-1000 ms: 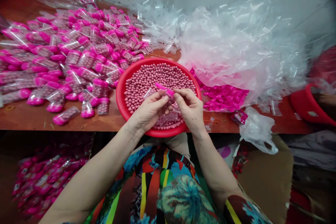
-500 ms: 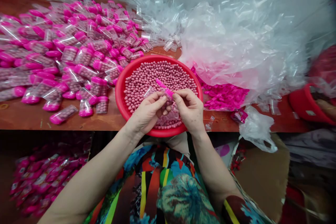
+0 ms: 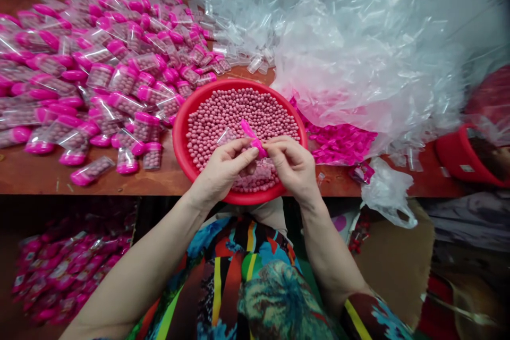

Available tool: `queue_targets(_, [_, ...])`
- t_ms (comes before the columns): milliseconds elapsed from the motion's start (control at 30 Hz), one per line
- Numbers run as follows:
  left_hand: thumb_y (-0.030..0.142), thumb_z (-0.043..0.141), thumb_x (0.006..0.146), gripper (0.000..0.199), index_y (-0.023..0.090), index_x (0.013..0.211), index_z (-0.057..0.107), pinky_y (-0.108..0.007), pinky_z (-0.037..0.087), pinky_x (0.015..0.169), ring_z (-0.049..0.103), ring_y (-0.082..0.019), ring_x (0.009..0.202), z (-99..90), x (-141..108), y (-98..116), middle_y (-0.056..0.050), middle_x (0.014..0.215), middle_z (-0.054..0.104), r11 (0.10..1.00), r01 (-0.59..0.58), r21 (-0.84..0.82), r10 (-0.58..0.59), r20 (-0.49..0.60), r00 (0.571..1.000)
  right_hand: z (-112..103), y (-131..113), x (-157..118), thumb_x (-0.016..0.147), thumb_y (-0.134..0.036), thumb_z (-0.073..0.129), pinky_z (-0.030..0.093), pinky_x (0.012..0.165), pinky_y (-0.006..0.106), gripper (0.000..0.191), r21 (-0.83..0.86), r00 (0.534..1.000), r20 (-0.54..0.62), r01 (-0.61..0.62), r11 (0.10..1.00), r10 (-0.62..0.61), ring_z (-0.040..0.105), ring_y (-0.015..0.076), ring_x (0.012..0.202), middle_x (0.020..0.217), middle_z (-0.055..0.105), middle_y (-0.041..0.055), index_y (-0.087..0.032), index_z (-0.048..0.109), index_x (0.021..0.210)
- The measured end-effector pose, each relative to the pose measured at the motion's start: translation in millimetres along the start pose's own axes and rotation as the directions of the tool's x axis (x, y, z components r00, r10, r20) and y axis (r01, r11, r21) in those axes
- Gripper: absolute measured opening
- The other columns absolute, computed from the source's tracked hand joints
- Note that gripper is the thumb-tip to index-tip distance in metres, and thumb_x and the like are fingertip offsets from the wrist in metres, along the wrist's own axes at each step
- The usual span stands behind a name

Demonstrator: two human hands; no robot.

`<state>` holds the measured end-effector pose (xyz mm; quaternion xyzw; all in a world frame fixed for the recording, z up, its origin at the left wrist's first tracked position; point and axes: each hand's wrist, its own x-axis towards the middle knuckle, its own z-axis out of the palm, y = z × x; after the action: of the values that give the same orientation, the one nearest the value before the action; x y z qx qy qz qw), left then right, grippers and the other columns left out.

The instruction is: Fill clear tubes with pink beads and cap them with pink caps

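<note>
Over the red basin (image 3: 181,141) full of pink beads (image 3: 247,109), my left hand (image 3: 227,167) and my right hand (image 3: 292,164) meet at a bright pink plastic cap (image 3: 249,130). Its flap-like end points up and away from me. My left thumb and fingers pinch the near part of the cap, and my right thumb and forefinger grip it from the other side. Fingers hide whatever is beneath it. Clear plastic pieces (image 3: 261,171) lie on the beads below my hands.
Many bead-filled clear bottles with pink caps (image 3: 123,79) are heaped at left. Empty clear bottles (image 3: 255,61) lie behind the basin. Pink caps (image 3: 345,143) spill from a plastic bag (image 3: 319,74) at right. Another red container (image 3: 458,154) stands far right.
The pink cap has turned more side-on between my fingers, its flap looking wider. My right hand has shifted slightly right. The whole view has moved a little.
</note>
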<state>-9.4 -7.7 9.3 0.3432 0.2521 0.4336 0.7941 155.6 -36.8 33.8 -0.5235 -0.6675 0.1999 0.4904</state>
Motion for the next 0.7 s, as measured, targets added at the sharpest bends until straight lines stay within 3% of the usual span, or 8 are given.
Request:
queue_targets(67, [0.033,0.085,0.080,0.023,0.015,0.091,0.077,-0.022,0.041,0.057,0.053,-0.009,0.060,-0.4,-1,2,-0.001,0.074,0.063,0.998,0.061,0.005,-0.061,0.097,0.993,4,3,10,0.100,-0.056,0.057,0.060,0.082,0.035,0.038,0.132,0.983,0.004,-0.182,0.975,0.183,0.070,0.0184,0.087,0.092,0.075,0.0032,-0.024,0.075,0.096])
queue_targets(133, [0.033,0.085,0.080,0.022,0.014,0.087,0.076,-0.021,0.038,0.053,0.053,-0.008,0.057,-0.7,-1,4,-0.001,0.070,0.062,0.992,0.123,0.017,-0.124,0.161,0.979,10,6,22,0.098,-0.070,0.050,0.061,0.080,0.033,0.055,0.275,0.935,0.110,-0.354,0.894,0.336,0.071,0.0180,0.086,0.091,0.075,0.0040,-0.022,0.076,0.103])
queue_targets(200, [0.032,0.086,0.078,0.022,0.014,0.083,0.075,-0.021,0.038,0.052,0.053,-0.009,0.056,-1.4,0,5,-0.002,0.068,0.062,0.985,0.170,-0.003,-0.168,0.148,0.975,16,8,31,0.097,-0.074,0.047,0.063,0.080,0.034,0.063,0.364,0.893,0.244,-0.446,0.818,0.378,0.072,0.0195,0.088,0.093,0.076,0.0056,-0.020,0.075,0.109])
queue_targets(233, [0.031,0.086,0.077,0.021,0.013,0.084,0.075,-0.021,0.039,0.051,0.054,-0.009,0.056,-2.0,0,6,-0.002,0.070,0.064,0.981,0.191,-0.028,-0.186,0.123,0.975,17,9,32,0.097,-0.073,0.048,0.063,0.082,0.036,0.062,0.388,0.894,0.261,-0.443,0.808,0.364,0.073,0.0204,0.090,0.095,0.077,0.0061,-0.019,0.075,0.112])
queue_targets(333, [0.028,0.087,0.076,0.020,0.014,0.084,0.076,-0.019,0.040,0.049,0.056,-0.008,0.057,-4.6,4,6,-0.002,0.073,0.066,0.968,0.206,-0.141,-0.202,0.043,0.978,13,7,26,0.100,-0.061,0.054,0.061,0.097,0.042,0.047,0.356,0.963,0.133,-0.265,0.896,0.233,0.073,0.0221,0.105,0.110,0.077,0.0062,-0.023,0.072,0.122])
queue_targets(433, [0.028,0.086,0.076,0.019,0.013,0.085,0.077,-0.018,0.042,0.048,0.058,-0.009,0.059,-6.4,9,5,-0.002,0.073,0.066,0.955,0.176,-0.241,-0.181,0.001,0.984,5,8,8,0.098,-0.054,0.063,0.050,0.117,0.050,0.042,0.092,0.991,0.135,-0.014,0.996,0.001,0.062,0.0261,0.131,0.134,0.069,0.0077,-0.027,0.067,0.130])
queue_targets(567, [0.024,0.085,0.076,0.015,0.014,0.083,0.077,-0.022,0.053,0.059,0.061,-0.012,0.065,-5.7,11,5,-0.003,0.076,0.069,0.947,0.174,-0.270,-0.193,-0.048,0.980,12,17,-9,0.082,-0.054,0.083,0.040,0.125,0.058,0.081,-0.220,0.958,0.207,0.242,0.945,-0.197,0.049,0.0335,0.144,0.148,0.057,0.0140,-0.025,0.049,0.149])
queue_targets(700, [0.026,0.082,0.082,0.010,0.017,0.081,0.077,-0.026,0.054,0.067,0.060,-0.014,0.071,-5.6,10,4,-0.004,0.077,0.069,0.958,0.166,-0.235,-0.185,-0.062,0.981,28,27,-9,0.086,-0.049,0.080,0.046,0.120,0.059,0.076,-0.312,0.952,0.116,0.306,0.899,-0.284,0.055,0.0347,0.136,0.139,0.061,0.0163,-0.022,0.046,0.148])
